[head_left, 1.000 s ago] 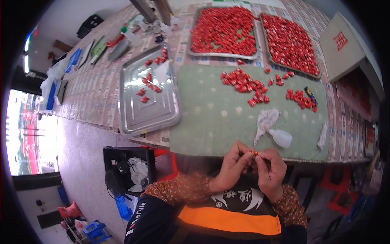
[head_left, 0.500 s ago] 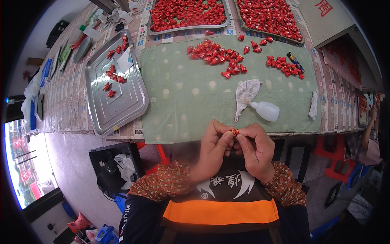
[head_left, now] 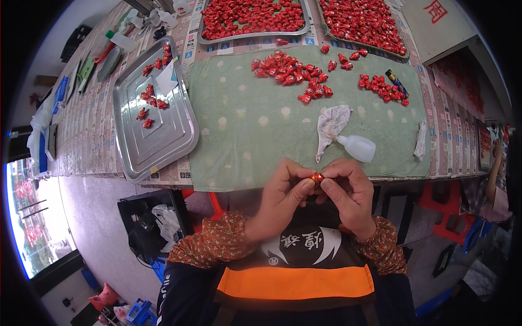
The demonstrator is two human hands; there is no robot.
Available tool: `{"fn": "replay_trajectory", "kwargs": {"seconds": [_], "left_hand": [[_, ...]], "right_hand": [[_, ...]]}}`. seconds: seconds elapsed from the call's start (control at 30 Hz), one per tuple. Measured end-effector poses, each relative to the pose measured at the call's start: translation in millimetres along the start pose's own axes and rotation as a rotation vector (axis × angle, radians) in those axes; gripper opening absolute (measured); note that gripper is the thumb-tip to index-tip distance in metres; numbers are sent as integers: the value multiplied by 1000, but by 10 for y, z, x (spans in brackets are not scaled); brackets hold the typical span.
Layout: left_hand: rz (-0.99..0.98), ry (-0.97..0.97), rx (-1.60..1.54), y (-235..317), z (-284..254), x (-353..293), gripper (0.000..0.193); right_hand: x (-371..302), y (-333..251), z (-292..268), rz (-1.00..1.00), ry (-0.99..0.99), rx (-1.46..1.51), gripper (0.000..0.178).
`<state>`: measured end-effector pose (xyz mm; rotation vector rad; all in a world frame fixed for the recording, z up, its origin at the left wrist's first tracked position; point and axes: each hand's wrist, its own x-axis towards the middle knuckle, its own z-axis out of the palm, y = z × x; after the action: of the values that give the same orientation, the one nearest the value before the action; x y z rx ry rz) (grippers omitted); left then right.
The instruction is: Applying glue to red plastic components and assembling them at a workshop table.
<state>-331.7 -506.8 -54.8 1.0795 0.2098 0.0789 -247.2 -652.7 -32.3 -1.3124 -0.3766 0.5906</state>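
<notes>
A small red figurine with gold marks (head_left: 316, 177) is pinched between the fingertips of both hands, just off the table's front edge. My left hand (head_left: 283, 196) grips it with thumb and forefinger from the left, and my right hand (head_left: 351, 196) does the same from the right. My fingers cover most of it. Beyond them on the green cloth (head_left: 234, 130) lie a stained white rag (head_left: 331, 126) and a translucent squeeze bottle (head_left: 359, 148) on its side. Farther back sits a pile of similar red pieces (head_left: 280, 68), with a smaller group (head_left: 383, 88) to the right.
At left a metal tray (head_left: 163, 142) holds several red pieces and a white card. Two full trays, one metal (head_left: 254, 38) and one greenish (head_left: 365, 43), stand at the back. A dark tube (head_left: 396, 82) lies right. Red stools (head_left: 449, 228) stand below the table; another person's arm (head_left: 496, 168) shows far right.
Both hands have turned the figurine slightly, and more of its red and gold surface shows between the thumbs. The things on the table have stayed put.
</notes>
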Motion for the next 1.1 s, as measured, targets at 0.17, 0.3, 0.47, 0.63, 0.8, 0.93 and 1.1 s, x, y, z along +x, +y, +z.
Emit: {"fn": "replay_trajectory", "kwargs": {"seconds": [0.17,0.3,0.47,0.63,0.8,0.93,1.1], "left_hand": [[7,-59,102,99,-85,23,17],[2,-86,197,133,-97,38,20],[104,-134,347,99,-153,59,22],[209,-156,429,37,-151,57,22],[206,-114,408,40,-145,64,21],[195,-108,444,145,-158,85,22],[56,-14,404,205,-174,98,19]], "right_hand": [[93,-38,-112,213,-78,174,17],[103,-27,-151,255,-111,162,17],[107,-3,-162,268,-107,188,15],[99,45,-143,251,-105,248,14],[117,81,-102,244,-73,336,14],[134,58,-74,267,-78,407,14],[132,51,-24,239,-62,181,12]]}}
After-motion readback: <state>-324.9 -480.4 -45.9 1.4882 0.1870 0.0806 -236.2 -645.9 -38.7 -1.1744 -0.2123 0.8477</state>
